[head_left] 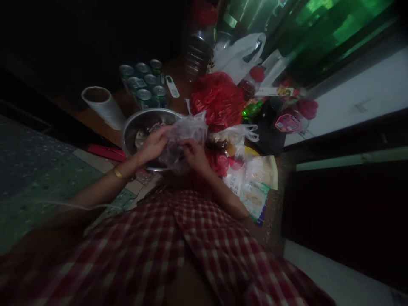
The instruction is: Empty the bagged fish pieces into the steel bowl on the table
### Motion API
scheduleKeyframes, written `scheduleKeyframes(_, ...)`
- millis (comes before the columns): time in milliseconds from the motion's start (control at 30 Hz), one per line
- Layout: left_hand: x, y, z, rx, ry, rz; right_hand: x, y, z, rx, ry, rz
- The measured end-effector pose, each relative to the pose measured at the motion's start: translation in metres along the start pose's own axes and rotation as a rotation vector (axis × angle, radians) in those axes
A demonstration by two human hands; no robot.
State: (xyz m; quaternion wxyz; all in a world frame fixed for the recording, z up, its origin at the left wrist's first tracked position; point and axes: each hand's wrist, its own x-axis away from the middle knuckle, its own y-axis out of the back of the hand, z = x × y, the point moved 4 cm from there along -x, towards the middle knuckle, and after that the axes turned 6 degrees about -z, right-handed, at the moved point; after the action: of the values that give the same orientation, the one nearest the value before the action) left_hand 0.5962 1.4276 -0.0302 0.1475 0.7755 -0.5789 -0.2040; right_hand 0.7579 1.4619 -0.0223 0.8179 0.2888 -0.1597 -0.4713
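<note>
Between my two hands hangs a clear plastic bag (188, 127), over the right side of a metal basin (127, 131). My left hand (156, 144) grips the bag's left side, its fingers partly behind the plastic. At the bag's right side my right hand (194, 155) has its fingers curled and pinched on the plastic. What the bag contains, if anything, I cannot make out. Inside the basin lie some shiny things, too dim to name. A red plastic bag (218, 100) bulges just behind the clear one.
Left of the basin stands a roll of plastic bags (103, 106); a pack of several cans (145, 83) is behind it. Jars with red lids (256, 74), a white carrier bag (237, 57) and food packets (255, 199) crowd the right side. A white thermometer-like device (172, 86) lies near the cans.
</note>
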Motion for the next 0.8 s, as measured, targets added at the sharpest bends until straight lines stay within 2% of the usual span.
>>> scheduleKeyframes(133,-0.042,0.021,0.024,-0.219,0.040,0.147,-0.043,-0.037,0.019,0.475,0.061,0.158)
scheduleKeyframes(267,-0.055,0.030,0.041,-0.609,0.126,0.317,-0.069,-0.069,0.019,0.735,-0.004,0.257)
scheduleKeyframes(433,-0.048,0.024,0.050,-0.769,0.147,0.459,-0.068,-0.079,0.012,0.859,-0.076,0.245)
scheduleKeyframes(600,-0.047,0.025,0.056,-0.806,0.125,0.478,-0.071,-0.082,0.006,0.891,-0.115,0.253)
scheduleKeyframes(800,-0.049,0.020,0.057,-0.799,0.064,0.479,-0.079,-0.088,0.009,0.863,-0.095,0.304)
